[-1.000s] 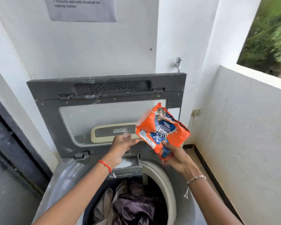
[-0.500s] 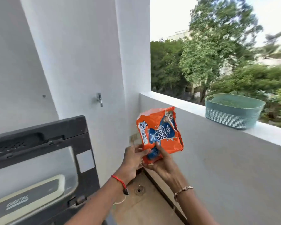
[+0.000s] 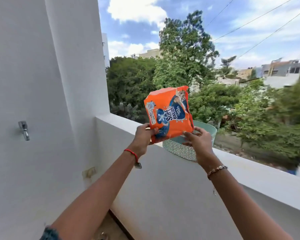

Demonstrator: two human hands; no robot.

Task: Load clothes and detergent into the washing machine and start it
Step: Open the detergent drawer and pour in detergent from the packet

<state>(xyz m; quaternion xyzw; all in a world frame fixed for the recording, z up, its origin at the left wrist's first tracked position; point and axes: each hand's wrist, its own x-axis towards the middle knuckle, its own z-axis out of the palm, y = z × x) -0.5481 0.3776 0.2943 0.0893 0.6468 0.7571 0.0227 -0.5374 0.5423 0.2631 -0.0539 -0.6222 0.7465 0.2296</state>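
Observation:
An orange detergent packet point(image 3: 169, 115) with a torn top corner stands upright in the air above the balcony ledge. My left hand point(image 3: 143, 137) grips its lower left corner. My right hand point(image 3: 197, 141) touches its lower right edge with the fingers spread. Right behind the packet a teal perforated basket point(image 3: 182, 149) sits on the ledge, partly hidden by the packet and my right hand. The washing machine and the clothes are out of view.
A white parapet ledge point(image 3: 249, 170) runs from the middle to the lower right. A white wall with a metal tap point(image 3: 24, 129) and a small socket point(image 3: 89, 172) fills the left. Trees and buildings lie beyond the ledge.
My view swung right and up, away from the washing machine. Both hands carried the packet up and right toward the basket on the ledge; my left hand now grips the packet's corner.

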